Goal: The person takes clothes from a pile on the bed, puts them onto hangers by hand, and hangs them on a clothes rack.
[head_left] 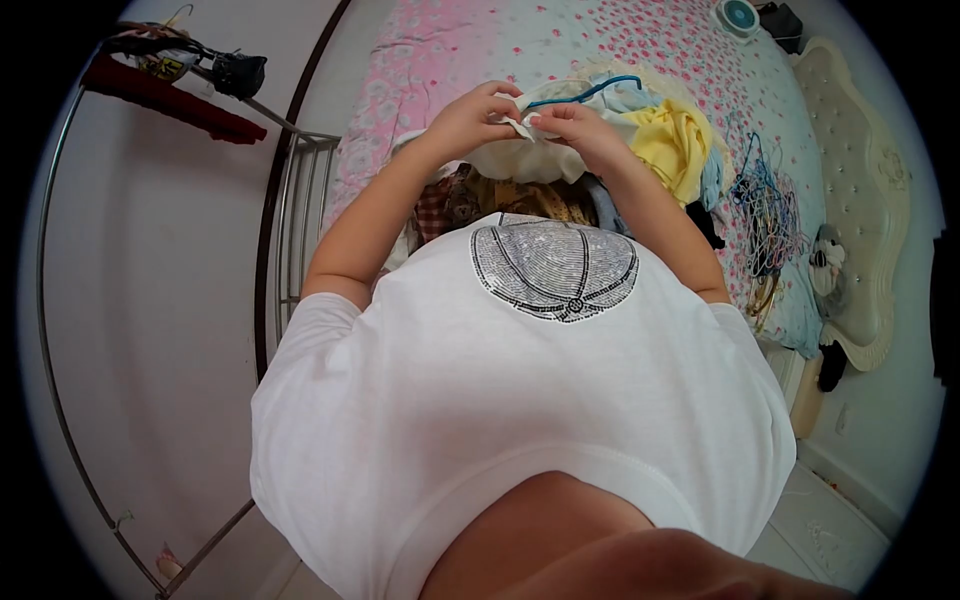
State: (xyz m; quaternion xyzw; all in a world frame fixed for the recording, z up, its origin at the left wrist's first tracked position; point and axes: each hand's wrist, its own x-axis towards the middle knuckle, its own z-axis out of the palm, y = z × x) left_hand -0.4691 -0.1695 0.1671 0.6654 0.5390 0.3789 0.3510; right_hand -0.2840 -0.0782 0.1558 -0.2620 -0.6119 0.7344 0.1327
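Note:
A white garment hangs over the edge of the clothes in front of me. My left hand is closed on a small edge of it, fingers bent. My right hand pinches the same white cloth just beside, thumb and fingertips together. Between and behind the hands, a blue hanger reaches out to the right; whether it sits inside the white garment I cannot tell. A yellow garment lies to the right of my right hand.
A pile of dark and checked clothes is below my hands. Tangled hangers lie on the floral bedspread at right, near the padded headboard. A metal rack with a dark red cloth stands at left.

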